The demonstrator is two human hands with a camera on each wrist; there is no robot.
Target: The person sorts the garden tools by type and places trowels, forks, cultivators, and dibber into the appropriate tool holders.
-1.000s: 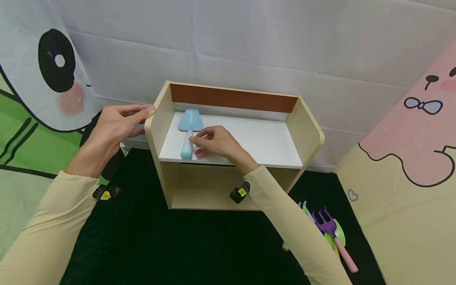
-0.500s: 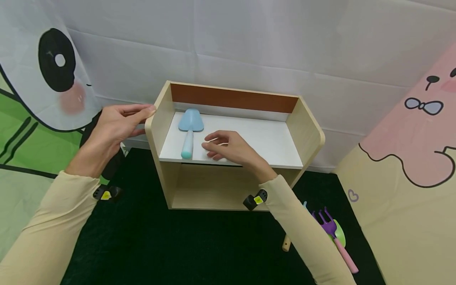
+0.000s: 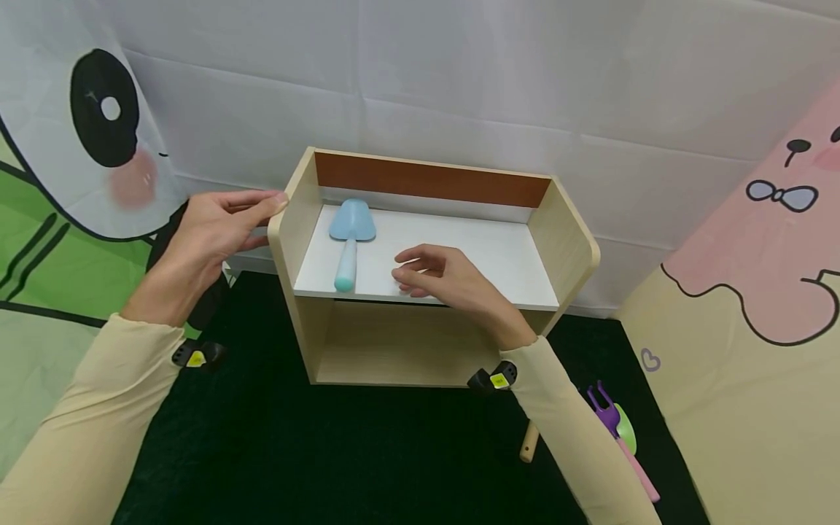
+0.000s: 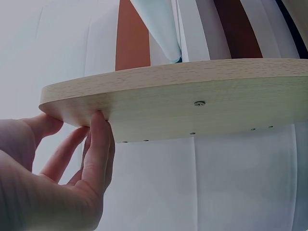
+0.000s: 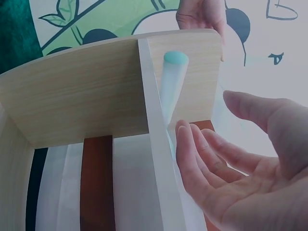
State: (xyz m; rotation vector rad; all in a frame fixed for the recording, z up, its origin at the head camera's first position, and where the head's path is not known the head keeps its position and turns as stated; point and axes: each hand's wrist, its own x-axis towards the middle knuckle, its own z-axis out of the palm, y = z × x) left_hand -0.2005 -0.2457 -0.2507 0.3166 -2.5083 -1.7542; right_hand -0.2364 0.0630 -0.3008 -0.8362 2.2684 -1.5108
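On the white board (image 3: pixel 472 244) of the wooden shelf unit (image 3: pixel 580 251), toward its left edge, we have the blue trowel (image 3: pixel 352 237); blade points at the back edge, the aqua-ended handle runs to just short of the front edge; it lies flat, well apart from the right edge.

Our right hand (image 3: pixel 453 281) is over the front half of the same board, right of the trowel handle, not touching it; its fingers are loosely curved with thumb apart, holding nothing; whether they touch the board we cannot tell.

Our left hand (image 3: pixel 213 230) is at the unit's left side panel, near its upper front corner; fingers are mostly extended, tips against the panel's edge and outer face, as the left wrist view shows.

Below the board is the lower compartment (image 3: pixel 394 346), pale wood; the unit stands on dark green cloth (image 3: pixel 262 452); off its right front corner lies a purple fork with a pink handle (image 3: pixel 607 417), beside a light green piece (image 3: pixel 626 429), both partly behind the right sleeve (image 3: pixel 558 408); a wooden handle (image 3: pixel 529 443) pokes out on the sleeve's other side; white fabric (image 3: pixel 459 87) hangs behind.
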